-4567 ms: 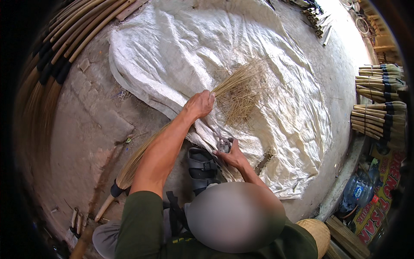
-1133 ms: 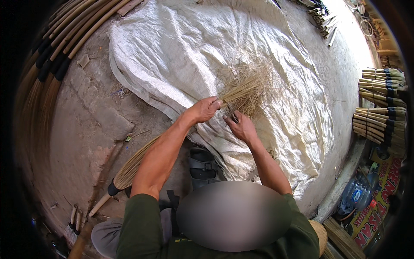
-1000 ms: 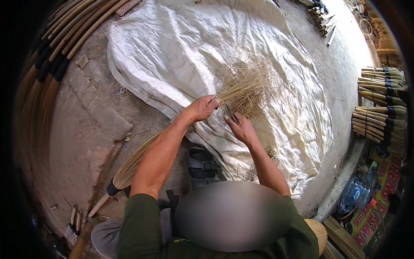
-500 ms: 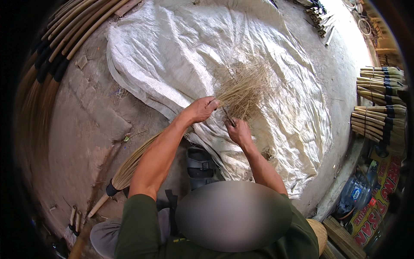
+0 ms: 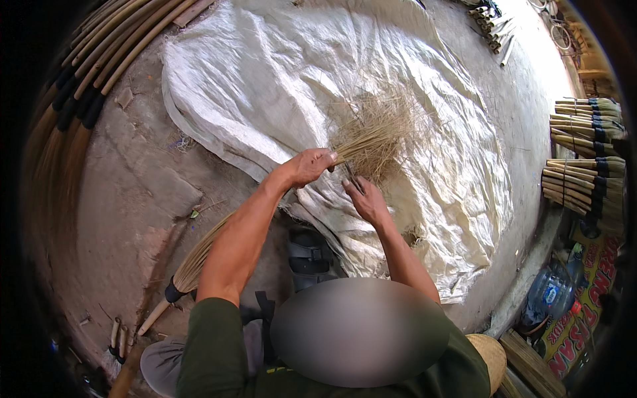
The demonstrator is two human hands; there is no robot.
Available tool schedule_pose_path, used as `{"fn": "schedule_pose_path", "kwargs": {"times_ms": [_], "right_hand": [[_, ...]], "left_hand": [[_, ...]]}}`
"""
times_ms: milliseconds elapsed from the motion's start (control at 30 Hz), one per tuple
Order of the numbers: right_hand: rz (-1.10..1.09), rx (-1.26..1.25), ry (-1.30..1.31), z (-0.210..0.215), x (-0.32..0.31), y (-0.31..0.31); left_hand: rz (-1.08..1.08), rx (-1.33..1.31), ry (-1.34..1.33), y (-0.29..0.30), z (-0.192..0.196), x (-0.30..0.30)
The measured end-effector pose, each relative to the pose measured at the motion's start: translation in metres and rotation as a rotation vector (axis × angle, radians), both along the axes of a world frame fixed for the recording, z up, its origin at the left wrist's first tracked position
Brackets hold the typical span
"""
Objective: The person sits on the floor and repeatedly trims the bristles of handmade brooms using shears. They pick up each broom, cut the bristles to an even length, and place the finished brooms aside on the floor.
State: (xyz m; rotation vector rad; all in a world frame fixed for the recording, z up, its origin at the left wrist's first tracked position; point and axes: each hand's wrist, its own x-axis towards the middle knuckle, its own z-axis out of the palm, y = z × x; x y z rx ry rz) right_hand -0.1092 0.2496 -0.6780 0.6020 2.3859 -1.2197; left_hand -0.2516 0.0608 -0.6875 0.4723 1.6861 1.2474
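A broom [image 5: 198, 259] with a pale wooden handle, black collar and long straw bristles lies slantwise on my left. Its bristles run beneath my left forearm, which hides part of them. Closed round their far end is my left hand [image 5: 309, 166], with loose tips [image 5: 358, 140] fanning out beyond the fingers. My right hand [image 5: 367, 199] grips a slim dark tool that looks like scissors [image 5: 350, 174], its blades just below the held bristles. Under the tips, a tangled heap of straw clippings [image 5: 391, 123] lies on a crumpled white sheet [image 5: 245, 79].
Long-handled brooms [image 5: 85, 99] are stacked at the far left. Tied bundles of brooms [image 5: 576, 180] line the right side, near a clear plastic bottle [image 5: 554, 292] and wooden planks [image 5: 537, 355]. A black sandal [image 5: 308, 255] is close to the sheet's near edge.
My right hand and the scissors have shifted slightly down and away from the bristles. My left hand keeps its hold in nearly the same place.
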Motion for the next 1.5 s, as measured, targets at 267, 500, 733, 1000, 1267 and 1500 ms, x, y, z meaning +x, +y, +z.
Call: {"fn": "schedule_pose_path", "kwargs": {"times_ms": [267, 500, 733, 1000, 1267, 1500], "right_hand": [[0.012, 0.187, -0.015, 0.007, -0.012, -0.007], [0.006, 0.073, -0.066, -0.001, 0.006, -0.002], [0.021, 0.048, -0.039, -0.001, -0.005, 0.0], [0.067, 0.147, -0.004, 0.013, -0.011, -0.006], [0.003, 0.158, -0.052, -0.002, 0.001, -0.003], [0.092, 0.108, 0.06, 0.006, -0.006, 0.001]], "left_hand": [[-0.028, 0.071, 0.09, 0.004, -0.016, 0.005], [0.028, 0.076, 0.037, 0.002, -0.013, 0.002], [-0.017, 0.035, 0.009, 0.0, -0.008, 0.002], [-0.084, 0.03, 0.076, 0.005, -0.01, 0.005], [-0.031, 0.028, 0.06, 0.004, -0.006, 0.003], [-0.095, 0.023, 0.024, 0.005, -0.007, 0.003]]}}
